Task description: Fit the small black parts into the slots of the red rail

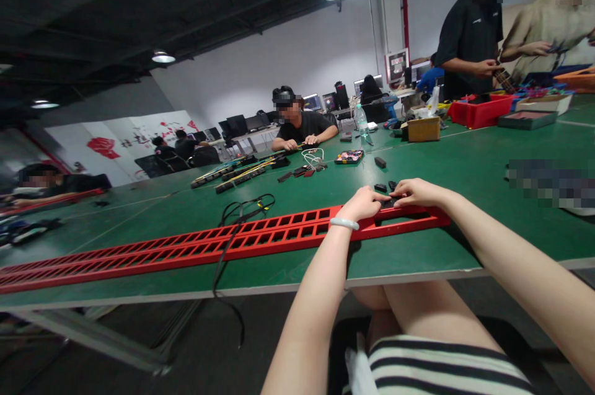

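Observation:
A long red ladder-like frame (279, 227) runs along the front edge of the table, with rows of slots in it. At its right end, both my hands meet over a small black part (388, 202) that lies in the frame. My left hand (365, 203), below a pale bracelet, has its fingers closed and its fingertips on this part. From the other side, my right hand (413, 193) pinches at the same part; its grip is partly hidden. Just beyond my fingers lie small black blocks (380, 187).
A black cable (227, 240) crosses the frame and hangs over the green table's (186, 283) edge. Farther back are strips with yellow wires (251, 173), a white cable (313, 159), a bottle (361, 121) and a red bin (481, 111). Several people work around the table.

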